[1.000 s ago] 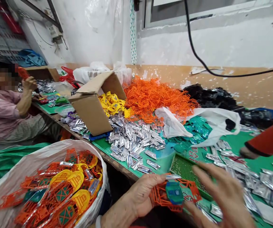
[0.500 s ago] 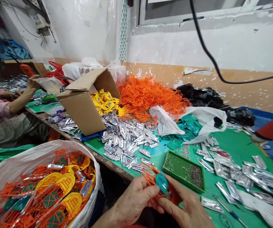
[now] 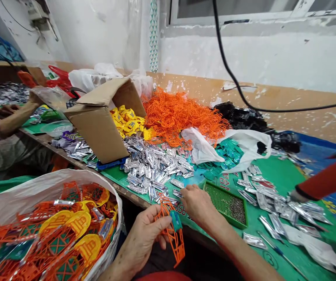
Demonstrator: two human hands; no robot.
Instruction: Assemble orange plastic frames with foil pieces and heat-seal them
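The left hand (image 3: 146, 236) was clamped on a frame (image 3: 172, 240), a teal piece (image 3: 176, 220) just beyond its thumb tip. Near that grip, the right hand (image 3: 196, 203) bunched its fingers beside the strips (image 3: 156, 168); whether they pinched one, I couldn't tell. Just right of them lay a tray (image 3: 214, 196).

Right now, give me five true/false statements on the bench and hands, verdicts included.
1. The left hand holds an orange frame with a green piece on it. True.
2. Both hands hold that frame. False: the right hand is apart from it, beside silver pieces.
3. The green tray holds small grey bits. True.
4. The cardboard box is shut. False: it is open, with yellow pieces at its mouth.
5. The white sack holds yellow discs. True.
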